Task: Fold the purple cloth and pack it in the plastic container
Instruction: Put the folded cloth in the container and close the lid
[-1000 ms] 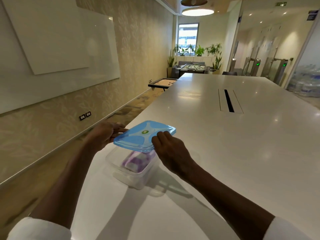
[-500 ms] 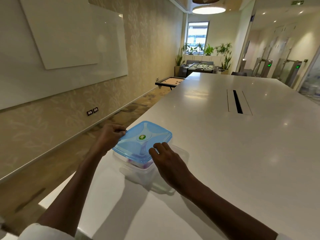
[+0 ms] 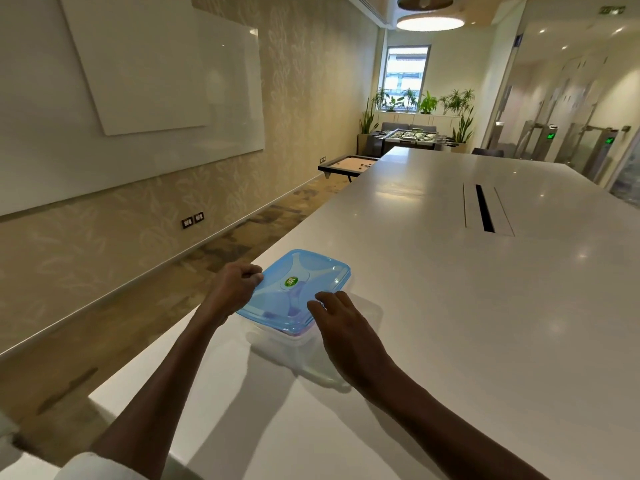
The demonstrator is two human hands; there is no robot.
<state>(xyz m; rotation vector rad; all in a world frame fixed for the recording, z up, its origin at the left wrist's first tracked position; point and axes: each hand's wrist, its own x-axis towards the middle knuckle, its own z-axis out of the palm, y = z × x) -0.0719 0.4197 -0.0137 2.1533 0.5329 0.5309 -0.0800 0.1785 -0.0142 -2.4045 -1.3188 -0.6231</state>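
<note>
A clear plastic container (image 3: 291, 348) stands near the left edge of the white table (image 3: 450, 306). Its blue lid (image 3: 298, 285), with a green sticker in the middle, lies flat on top. The purple cloth (image 3: 294, 310) shows only faintly through the lid and at the near rim. My left hand (image 3: 235, 285) has its fingers curled and pinches the lid's left edge. My right hand (image 3: 341, 320) lies at the lid's near right corner, fingertips pressing on its rim.
The table's left edge (image 3: 194, 341) drops off just beside the container, with carpeted floor below. A cable slot (image 3: 485, 209) sits in the tabletop farther back. A foosball table (image 3: 412, 136) and plants stand at the far end of the room.
The lid was tilted above the open container, purple cloth plainly visible; it has since come down flat onto the container. Both hands followed it down.
</note>
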